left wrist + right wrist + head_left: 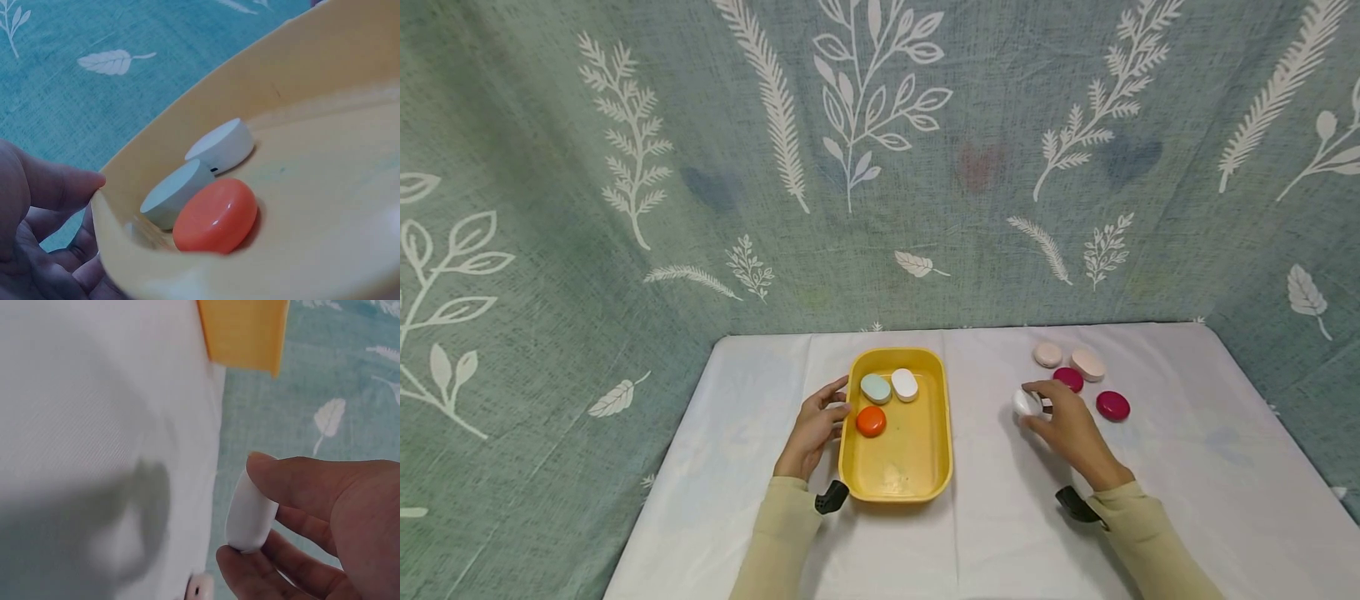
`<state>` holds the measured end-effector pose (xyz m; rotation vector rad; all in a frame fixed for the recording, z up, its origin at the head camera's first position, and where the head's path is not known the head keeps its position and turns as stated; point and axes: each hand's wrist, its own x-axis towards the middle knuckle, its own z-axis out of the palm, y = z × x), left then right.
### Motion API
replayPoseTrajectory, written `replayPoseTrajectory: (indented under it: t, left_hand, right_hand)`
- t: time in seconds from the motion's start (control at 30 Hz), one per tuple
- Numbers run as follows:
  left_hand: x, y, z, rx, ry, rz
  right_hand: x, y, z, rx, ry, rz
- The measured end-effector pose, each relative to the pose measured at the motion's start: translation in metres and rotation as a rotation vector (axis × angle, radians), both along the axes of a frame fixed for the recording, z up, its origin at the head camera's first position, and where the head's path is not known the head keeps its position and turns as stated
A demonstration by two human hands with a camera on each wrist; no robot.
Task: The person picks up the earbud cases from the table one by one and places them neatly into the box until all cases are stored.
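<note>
My right hand (1067, 421) pinches a white soap bar (251, 515) between thumb and fingers, above the cloth to the right of the yellow tray (897, 496). In the right wrist view the bar stands on edge in the grip, its shadow falling on the cloth. My left hand (812, 429) holds the tray at its left rim, with a fingertip on the edge and other fingers against the outer wall. Inside the tray lie a mint green soap bar (876, 389), a white oval one (905, 385) and a glossy orange one (215, 215).
Beyond my right hand, two pale pink soap bars (1087, 364) and two dark red ones (1112, 406) lie on the white cloth (992, 542). A green leaf-patterned curtain (880, 250) hangs behind the table and along its sides.
</note>
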<state>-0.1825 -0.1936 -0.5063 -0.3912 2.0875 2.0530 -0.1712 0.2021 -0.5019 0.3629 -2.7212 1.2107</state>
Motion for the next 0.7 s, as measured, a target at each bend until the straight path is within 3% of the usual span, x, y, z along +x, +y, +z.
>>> replayPoseTrajectory:
  t: [0.7]
  left_hand:
    - [0.002,0.000,0.002,-0.006,0.000,-0.004]
  right_hand:
    - [-0.009,-0.048,0.018,-0.020,0.027,0.079]
